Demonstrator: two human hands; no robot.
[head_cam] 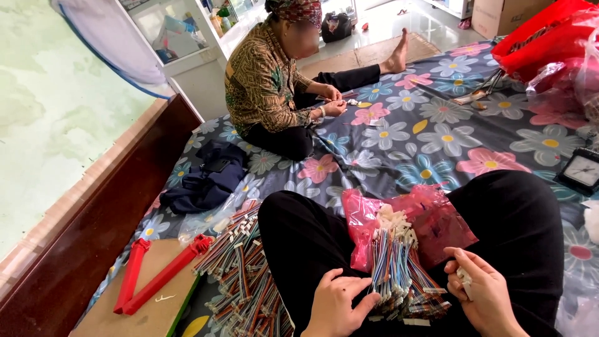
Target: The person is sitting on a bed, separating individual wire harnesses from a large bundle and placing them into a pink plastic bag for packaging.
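- In our lap, the wire bundle [399,274] lies on a pink bag [430,218].
- Our left hand [337,306] rests open, fingers touching the bundle's left side.
- Our right hand [483,290] pinches small white connectors [463,276] just right of it.
- More bundled wires [246,281] are heaped to the left, by a red tool [156,274].
- Beyond, another person [274,81] sits on the floral sheet [437,137].

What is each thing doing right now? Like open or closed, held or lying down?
left hand: open, fingertips touching the wire bundle.
right hand: curled around small white connectors.
wire bundle: lying across the lap, white plugs at both ends.
pink plastic bag: open, crumpled on the lap.
wire pile: heaped on the floral sheet.
red hinged tool: spread open, lying on a board.
clock: lying tilted.
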